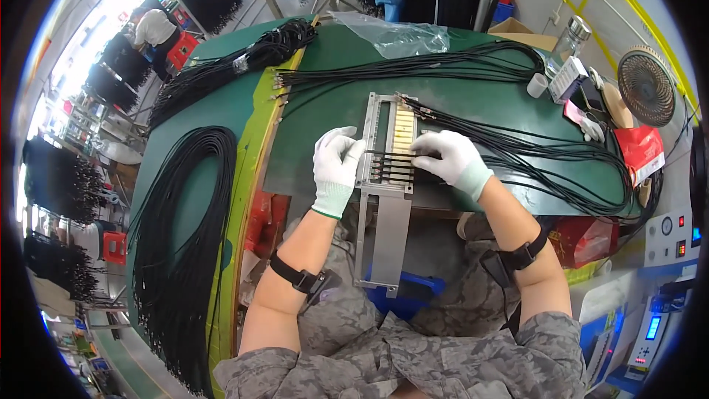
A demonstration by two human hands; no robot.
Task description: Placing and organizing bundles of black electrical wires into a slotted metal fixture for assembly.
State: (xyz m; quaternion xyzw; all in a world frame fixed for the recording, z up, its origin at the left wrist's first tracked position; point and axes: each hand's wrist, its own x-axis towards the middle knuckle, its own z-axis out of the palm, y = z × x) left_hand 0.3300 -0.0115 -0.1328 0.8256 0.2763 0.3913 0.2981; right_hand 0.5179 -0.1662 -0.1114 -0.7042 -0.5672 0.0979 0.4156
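Observation:
A grey metal fixture (389,233) with a slotted upper part overhangs the table's near edge in front of me. Several short black cable sections (391,169) lie crosswise in its lower slots. Beside the empty upper slots runs a cream-yellow strip (403,130). My left hand (337,161), in a white glove, is closed at the fixture's left side, fingertips pinching one end of a black cable (389,154). On the right side my gloved right hand (447,157) pinches the same cable, which stretches level across the fixture above the others.
Black cable bundles (480,133) lie right of the fixture, with another (413,70) behind. Coiled cables (185,207) cover the left table section. A fan (646,85), glass bottle (571,38) and red packet (639,151) stand at right. A plastic bag (399,35) lies at the back.

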